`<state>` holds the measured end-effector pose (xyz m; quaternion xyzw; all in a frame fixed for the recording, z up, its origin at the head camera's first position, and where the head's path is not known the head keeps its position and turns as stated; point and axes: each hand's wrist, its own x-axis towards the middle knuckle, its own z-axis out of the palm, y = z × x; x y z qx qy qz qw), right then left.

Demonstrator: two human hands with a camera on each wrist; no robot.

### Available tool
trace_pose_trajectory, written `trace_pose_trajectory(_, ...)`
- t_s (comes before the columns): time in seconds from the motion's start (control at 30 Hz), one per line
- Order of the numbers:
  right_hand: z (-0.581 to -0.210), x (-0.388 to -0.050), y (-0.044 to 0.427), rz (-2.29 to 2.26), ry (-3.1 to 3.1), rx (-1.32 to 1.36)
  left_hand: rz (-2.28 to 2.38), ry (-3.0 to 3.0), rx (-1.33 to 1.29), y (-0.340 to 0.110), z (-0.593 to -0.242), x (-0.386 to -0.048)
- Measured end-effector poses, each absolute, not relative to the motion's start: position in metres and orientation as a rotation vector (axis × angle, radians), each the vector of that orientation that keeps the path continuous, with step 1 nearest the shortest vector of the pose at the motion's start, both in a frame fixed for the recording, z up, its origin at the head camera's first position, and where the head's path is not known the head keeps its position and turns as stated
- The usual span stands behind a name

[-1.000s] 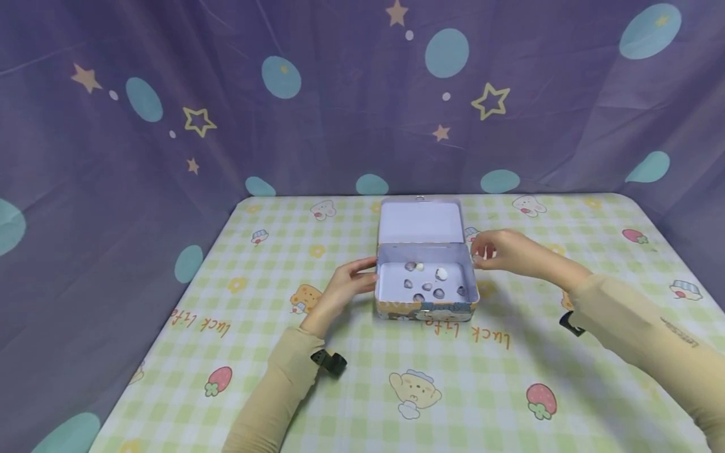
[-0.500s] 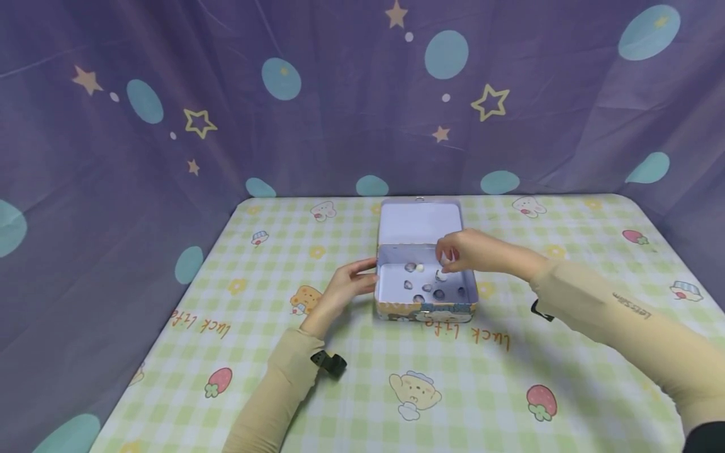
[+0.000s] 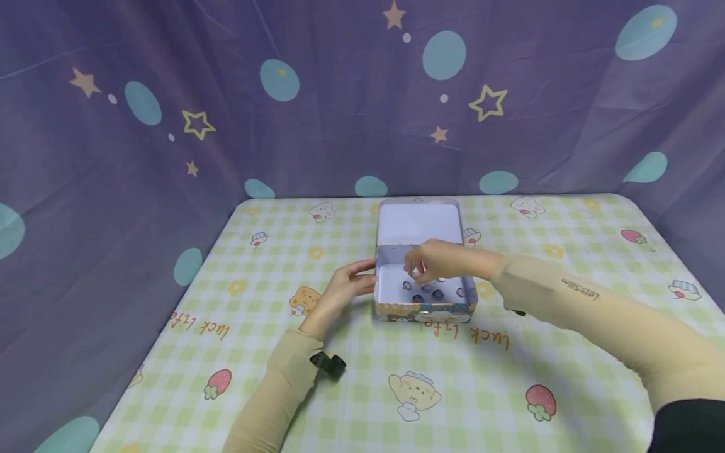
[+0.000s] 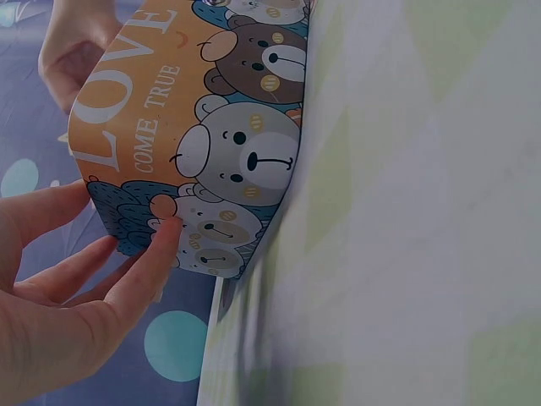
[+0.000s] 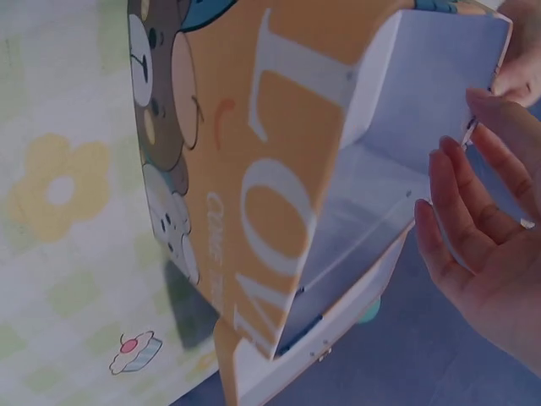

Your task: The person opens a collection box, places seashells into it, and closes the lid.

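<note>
An open tin box with a bear pattern stands on the table, its lid tipped back. Several small seashells lie scattered on its pale floor. My left hand rests its fairly straight fingers against the box's left end; in the left wrist view, the fingertips touch the printed wall near the corner. My right hand reaches over the right wall into the box, thumb and finger pinching what looks like a small shell. That hand hides part of the box's back and some shells.
A green-and-white checked cloth with cartoon prints covers the table. Behind it hangs a purple curtain with stars and blue ovals. Each wrist carries a dark strapped device, such as the left wrist device.
My right hand has moved left from outside the box's right wall to above the shells inside. The left hand stays against the left end; the box has not moved.
</note>
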<state>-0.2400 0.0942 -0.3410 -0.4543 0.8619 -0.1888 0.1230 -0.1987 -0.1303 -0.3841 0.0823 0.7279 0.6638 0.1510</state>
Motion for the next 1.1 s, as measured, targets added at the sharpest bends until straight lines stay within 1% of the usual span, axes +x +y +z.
trace_pose_trajectory(0.1,-0.344,-0.242,0.087,-0.522,2.485,-1.284,1.919,2.086,0.24,-0.131,-0.391,-0.202)
trace_pose_trajectory(0.27,-0.345,-0.243,0.076,-0.497,2.441,-1.291,1.949,2.103,0.252,-0.133,-0.404,-0.209)
trace_pose_trajectory(0.4,-0.348,-0.243,0.07,-0.48,2.41,-1.305,1.955,2.106,0.249,-0.132,-0.405,-0.208)
trace_pose_trajectory(0.7,-0.354,-0.245,0.06,-0.391,2.38,-1.39,1.958,2.047,0.258,-0.132,-0.393,-0.203)
trace_pose_trajectory(0.83,-0.36,-0.247,0.057,-0.37,2.412,-1.385,1.949,2.052,0.262,-0.13,-0.384,-0.199)
trace_pose_trajectory(1.1,-0.363,-0.25,0.059,-0.37,2.438,-1.347,1.931,2.07,0.264,-0.13,-0.381,-0.197)
